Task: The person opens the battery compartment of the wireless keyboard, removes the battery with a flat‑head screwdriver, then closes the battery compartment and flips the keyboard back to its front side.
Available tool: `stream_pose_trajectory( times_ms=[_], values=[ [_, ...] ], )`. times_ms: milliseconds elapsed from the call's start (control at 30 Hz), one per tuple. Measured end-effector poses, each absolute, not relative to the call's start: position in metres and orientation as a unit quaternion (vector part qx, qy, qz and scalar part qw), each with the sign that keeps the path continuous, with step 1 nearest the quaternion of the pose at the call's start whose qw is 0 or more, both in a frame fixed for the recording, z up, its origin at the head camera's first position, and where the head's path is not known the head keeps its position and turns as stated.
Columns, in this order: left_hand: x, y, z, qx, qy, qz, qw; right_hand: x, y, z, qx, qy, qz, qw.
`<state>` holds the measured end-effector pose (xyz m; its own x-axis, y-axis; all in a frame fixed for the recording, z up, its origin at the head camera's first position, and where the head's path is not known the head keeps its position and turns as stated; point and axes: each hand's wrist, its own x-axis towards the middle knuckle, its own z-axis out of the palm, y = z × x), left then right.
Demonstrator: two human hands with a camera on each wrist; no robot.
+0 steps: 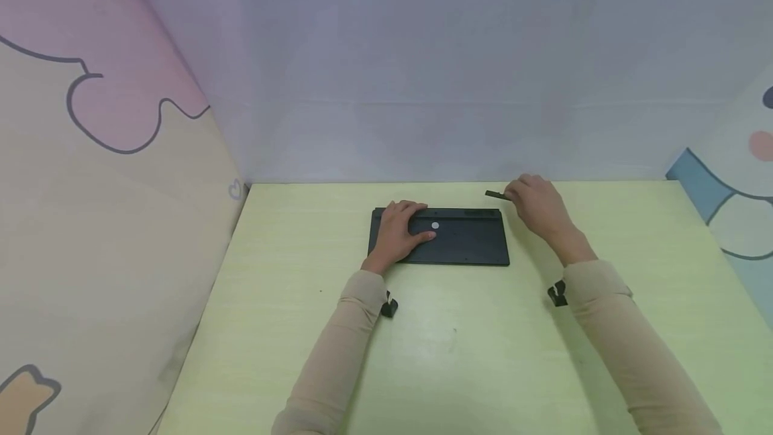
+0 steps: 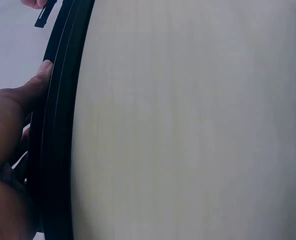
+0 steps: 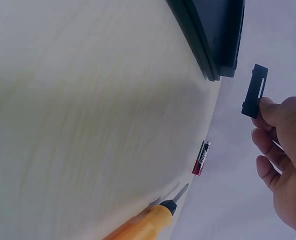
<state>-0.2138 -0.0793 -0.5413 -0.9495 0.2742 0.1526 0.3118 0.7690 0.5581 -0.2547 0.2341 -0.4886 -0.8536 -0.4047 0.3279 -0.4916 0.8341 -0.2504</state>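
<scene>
A black keyboard (image 1: 465, 244) lies face down on the table, its raised long ridge toward the back. My left hand (image 1: 396, 230) holds its left part, fingers at the far edge and thumb across the underside; the left wrist view also shows the thumb on the keyboard (image 2: 60, 115). Beyond its back right corner, my right hand (image 1: 539, 207) is raised, pinching a small black battery cover (image 3: 255, 91) between thumb and fingers. The cover is apart from the keyboard. In the right wrist view, a battery (image 3: 201, 158) lies below the right hand.
An orange-handled screwdriver (image 3: 150, 222) lies near the battery, its tip toward the table's edge. The pale yellow table (image 1: 447, 354) backs onto a light cloth wall (image 1: 459, 72). A patterned curtain (image 1: 121, 220) stands at the left side, another at the right.
</scene>
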Motion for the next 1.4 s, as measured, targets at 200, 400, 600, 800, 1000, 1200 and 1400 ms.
stream_pose_trajectory(
  times_ms=[200,400,600,800,1000,1200,1400],
  values=[
    [-0.214,-0.079,-0.541,-0.154,-0.94,-0.302,0.033,-0.253,0.232,-0.486,0.24,-0.948,0.161,0.131],
    [-0.214,-0.078,-0.542,-0.153,-0.941,-0.302,0.029,-0.251,0.231,-0.483,0.244,-0.949,0.159,0.124],
    [-0.214,-0.078,-0.542,-0.153,-0.941,-0.302,0.029,-0.25,0.228,-0.482,0.255,-0.946,0.155,0.129],
    [-0.214,-0.077,-0.541,-0.152,-0.94,-0.305,0.031,-0.252,0.223,-0.483,0.269,-0.943,0.152,0.127],
    [-0.215,-0.078,-0.542,-0.154,-0.94,-0.301,0.035,-0.25,0.215,-0.48,0.28,-0.941,0.151,0.114],
    [-0.215,-0.078,-0.542,-0.152,-0.942,-0.298,0.028,-0.25,0.209,-0.483,0.297,-0.939,0.129,0.111],
    [-0.216,-0.079,-0.543,-0.154,-0.943,-0.294,0.03,-0.252,0.205,-0.486,0.312,-0.935,0.126,0.113]
  ],
)
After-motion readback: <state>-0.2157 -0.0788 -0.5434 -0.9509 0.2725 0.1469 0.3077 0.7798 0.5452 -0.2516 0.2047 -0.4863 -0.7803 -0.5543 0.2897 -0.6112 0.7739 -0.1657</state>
